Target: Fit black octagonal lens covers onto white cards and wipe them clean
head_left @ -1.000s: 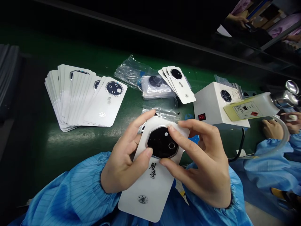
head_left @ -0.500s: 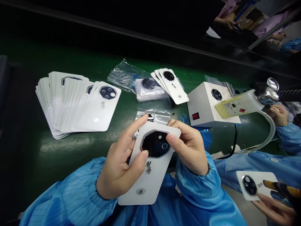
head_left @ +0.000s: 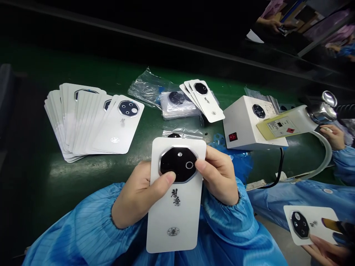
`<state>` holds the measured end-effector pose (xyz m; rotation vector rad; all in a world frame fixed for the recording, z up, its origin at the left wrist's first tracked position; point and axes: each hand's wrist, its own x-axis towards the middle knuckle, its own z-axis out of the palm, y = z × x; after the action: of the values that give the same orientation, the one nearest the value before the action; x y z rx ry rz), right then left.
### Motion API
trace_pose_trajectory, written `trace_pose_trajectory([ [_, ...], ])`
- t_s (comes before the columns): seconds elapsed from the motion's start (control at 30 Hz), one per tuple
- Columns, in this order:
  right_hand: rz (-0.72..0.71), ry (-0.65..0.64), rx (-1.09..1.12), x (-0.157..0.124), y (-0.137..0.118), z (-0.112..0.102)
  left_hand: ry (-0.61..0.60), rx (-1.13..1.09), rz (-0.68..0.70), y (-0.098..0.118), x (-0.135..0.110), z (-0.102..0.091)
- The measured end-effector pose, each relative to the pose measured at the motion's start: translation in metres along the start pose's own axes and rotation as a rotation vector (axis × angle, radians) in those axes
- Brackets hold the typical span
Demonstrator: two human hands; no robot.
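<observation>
Both hands hold a white phone back cover (head_left: pixel 173 216) with a black octagonal camera window (head_left: pixel 170 162) near its top. My left hand (head_left: pixel 135 201) grips the left edge, its thumb pressed on the lower part of the window and its other fingers hidden behind. My right hand (head_left: pixel 219 175) pinches the right edge, thumb beside the ring on the window. Dark lettering and a round emblem sit below the window, facing me. Just behind the cover's top edge lies a clear plastic bag (head_left: pixel 183 132) with a dark camera window (head_left: pixel 174 135) partly showing.
A fanned stack of white covers (head_left: pixel 111 129) lies left. Bagged parts (head_left: pixel 177 107) and several more covers (head_left: pixel 206 101) sit at the back. On the right are a white box (head_left: pixel 241 125) with a red switch, a yellow-liquid bottle (head_left: pixel 288 123), and a co-worker's hand holding another cover (head_left: pixel 318 214).
The cover has turned from slanted to nearly upright and shifted slightly. My left fingers have gone from its top edge to behind it. The co-worker's cover has moved a little right and down.
</observation>
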<state>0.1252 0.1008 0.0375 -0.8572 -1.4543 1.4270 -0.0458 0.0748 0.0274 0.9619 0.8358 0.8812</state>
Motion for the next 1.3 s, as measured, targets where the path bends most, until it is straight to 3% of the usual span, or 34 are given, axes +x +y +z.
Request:
trace_pose_trajectory([
  [0.2,0.014,0.17,0.001,0.0,0.005,0.007,-0.062,0.141,0.11,0.001,0.002,0.003],
  [0.3,0.008,0.208,-0.005,0.001,0.005,0.01,-0.095,0.103,0.09,0.002,0.002,0.002],
  [0.47,0.002,0.11,0.059,0.0,0.005,0.01,-0.103,-0.072,0.013,0.001,0.002,0.002],
  [0.7,-0.012,0.137,0.09,0.001,0.01,0.01,-0.066,-0.242,-0.038,-0.003,0.003,0.003],
  [0.8,0.004,0.09,0.096,0.002,0.011,0.009,-0.083,-0.267,-0.044,-0.005,0.002,0.001],
  [0.97,-0.035,0.008,-0.049,0.002,0.012,0.006,-0.003,-0.321,-0.004,-0.006,0.001,-0.001],
  [1.17,0.028,-0.028,0.006,0.001,0.013,0.011,-0.028,-0.253,0.025,-0.007,0.003,-0.001],
  [1.3,0.038,-0.045,0.036,0.0,0.012,0.013,-0.034,-0.232,-0.032,-0.008,0.003,-0.001],
])
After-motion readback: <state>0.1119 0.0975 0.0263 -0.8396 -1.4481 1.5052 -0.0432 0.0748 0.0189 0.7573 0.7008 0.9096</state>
